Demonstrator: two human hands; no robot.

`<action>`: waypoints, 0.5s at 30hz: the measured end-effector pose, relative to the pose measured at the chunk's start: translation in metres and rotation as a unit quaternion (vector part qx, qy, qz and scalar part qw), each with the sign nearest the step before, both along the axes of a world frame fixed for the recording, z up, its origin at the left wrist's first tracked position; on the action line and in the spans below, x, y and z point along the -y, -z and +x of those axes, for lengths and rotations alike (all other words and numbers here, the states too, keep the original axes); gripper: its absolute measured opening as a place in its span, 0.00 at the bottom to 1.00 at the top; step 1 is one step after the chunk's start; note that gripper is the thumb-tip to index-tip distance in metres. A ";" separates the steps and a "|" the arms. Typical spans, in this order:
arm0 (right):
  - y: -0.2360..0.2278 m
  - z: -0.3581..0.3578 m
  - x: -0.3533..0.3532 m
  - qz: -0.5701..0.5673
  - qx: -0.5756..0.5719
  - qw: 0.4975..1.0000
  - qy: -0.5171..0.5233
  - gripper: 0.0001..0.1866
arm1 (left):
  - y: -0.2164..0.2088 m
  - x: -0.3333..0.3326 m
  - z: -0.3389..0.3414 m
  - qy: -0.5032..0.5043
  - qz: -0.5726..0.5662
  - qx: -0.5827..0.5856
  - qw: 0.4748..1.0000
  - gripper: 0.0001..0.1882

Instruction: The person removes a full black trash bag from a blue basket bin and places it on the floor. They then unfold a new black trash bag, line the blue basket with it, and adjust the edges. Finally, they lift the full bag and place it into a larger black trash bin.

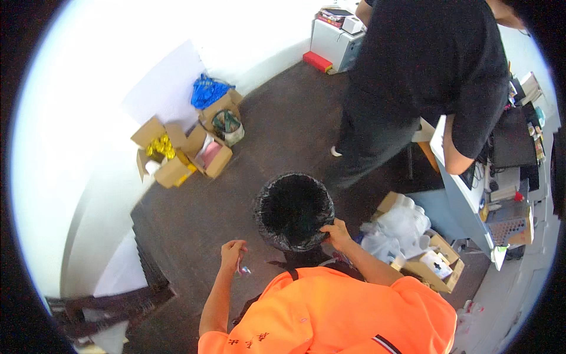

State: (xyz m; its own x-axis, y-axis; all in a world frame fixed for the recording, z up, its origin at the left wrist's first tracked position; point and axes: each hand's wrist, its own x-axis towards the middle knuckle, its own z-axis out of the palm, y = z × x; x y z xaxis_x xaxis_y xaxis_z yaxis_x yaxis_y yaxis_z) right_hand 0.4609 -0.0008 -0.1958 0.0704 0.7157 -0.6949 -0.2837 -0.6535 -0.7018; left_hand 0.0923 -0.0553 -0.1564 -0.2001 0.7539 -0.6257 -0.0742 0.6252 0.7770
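My right hand [337, 234] grips the right rim of a round black trash bin [266, 233], which is lined with a crinkled black plastic bag [320, 197]. The bin's inside is too dark to make out. To the left of the bin and apart from it, my left hand [233, 255] is closed on a small crumpled scrap [242, 269]. Reddish and pale bluish parts of the scrap hang below my fingers; its exact kind is unclear.
Open cardboard boxes [172, 171] with yellow and pink things stand by the far left wall, near a blue plastic bag [207, 91]. White plastic bags [401, 233] and another box [453, 277] lie at right. A person in black [424, 65] leans at a desk [463, 192].
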 end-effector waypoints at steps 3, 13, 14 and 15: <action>-0.006 -0.021 -0.103 -0.024 0.047 0.996 -0.072 0.15 | -0.004 -0.085 -0.038 -0.011 -0.074 -0.015 0.997 0.12; -0.043 -0.036 -0.363 -0.002 0.014 0.991 0.132 0.15 | 0.070 -0.361 -0.147 0.034 -0.121 -0.113 0.986 0.10; -0.039 -0.037 -0.393 0.004 -0.009 0.989 0.147 0.15 | 0.078 -0.399 -0.153 0.019 -0.134 -0.108 0.985 0.10; -0.040 -0.034 -0.417 0.013 -0.026 0.985 0.169 0.15 | 0.080 -0.440 -0.152 0.012 -0.146 -0.099 0.984 0.10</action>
